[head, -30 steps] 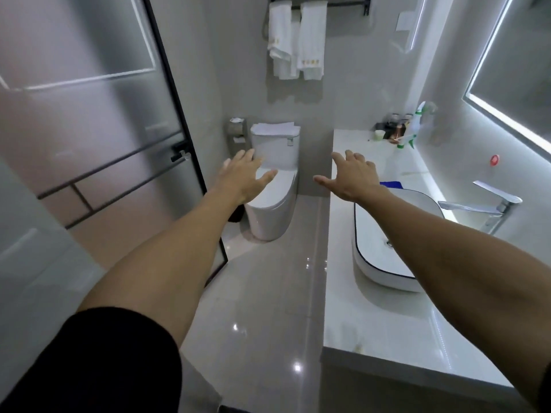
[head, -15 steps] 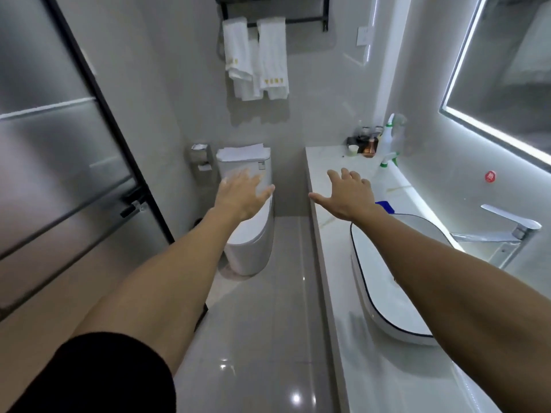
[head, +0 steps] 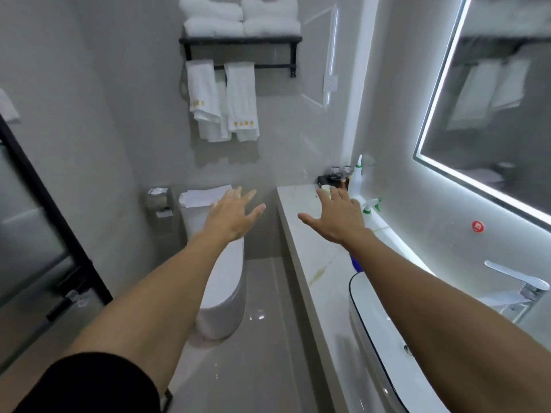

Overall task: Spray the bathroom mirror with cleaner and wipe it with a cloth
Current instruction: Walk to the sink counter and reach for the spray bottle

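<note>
Counter [head: 325,263]: spray bottle [head: 370,205] beside empty right grip [head: 338,217]

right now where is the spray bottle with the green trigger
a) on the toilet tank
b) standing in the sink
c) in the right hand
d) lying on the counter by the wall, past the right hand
d: the spray bottle lies on the counter close to the wall, just beyond the right hand, which is open and holds nothing.
</note>
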`<state>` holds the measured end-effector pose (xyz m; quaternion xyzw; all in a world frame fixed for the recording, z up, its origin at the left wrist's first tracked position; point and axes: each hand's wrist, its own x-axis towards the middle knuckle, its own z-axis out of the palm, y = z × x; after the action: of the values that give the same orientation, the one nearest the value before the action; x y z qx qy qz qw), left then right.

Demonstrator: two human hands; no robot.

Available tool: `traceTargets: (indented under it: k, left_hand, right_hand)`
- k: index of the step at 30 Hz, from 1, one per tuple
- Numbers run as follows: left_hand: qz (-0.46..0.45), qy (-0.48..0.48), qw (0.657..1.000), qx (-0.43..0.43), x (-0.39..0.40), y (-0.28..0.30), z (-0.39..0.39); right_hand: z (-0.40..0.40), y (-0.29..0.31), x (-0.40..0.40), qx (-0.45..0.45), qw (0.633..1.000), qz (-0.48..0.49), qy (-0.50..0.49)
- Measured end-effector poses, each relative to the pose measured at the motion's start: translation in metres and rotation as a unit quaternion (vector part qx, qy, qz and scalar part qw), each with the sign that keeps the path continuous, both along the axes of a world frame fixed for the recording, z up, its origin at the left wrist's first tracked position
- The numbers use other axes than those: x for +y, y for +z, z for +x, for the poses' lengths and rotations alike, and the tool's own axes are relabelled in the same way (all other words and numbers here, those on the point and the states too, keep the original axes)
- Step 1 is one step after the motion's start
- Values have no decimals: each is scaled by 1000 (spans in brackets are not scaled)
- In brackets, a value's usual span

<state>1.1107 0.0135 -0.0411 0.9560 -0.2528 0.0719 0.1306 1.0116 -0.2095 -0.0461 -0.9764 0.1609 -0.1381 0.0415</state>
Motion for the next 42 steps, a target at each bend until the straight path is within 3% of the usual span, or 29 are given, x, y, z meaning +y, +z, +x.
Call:
traceTargets:
  k: [7, 19, 33, 42]
  left_hand:
    - [-1, -22, 998, -55, -25, 18, 103]
    - [-14, -23, 999, -40, -93, 31, 246]
    - [-30, -159, 985, -55, -201, 23, 428]
    - [-33, -275, 961, -24, -291, 14, 451]
  right_hand:
    - [93, 2, -27, -32, 999, -14, 3]
    - [232, -10, -106, -27, 999, 9, -32]
    - [346, -19, -160, -37, 984, 23, -173]
    - [349, -12, -204, -11, 958, -1, -287]
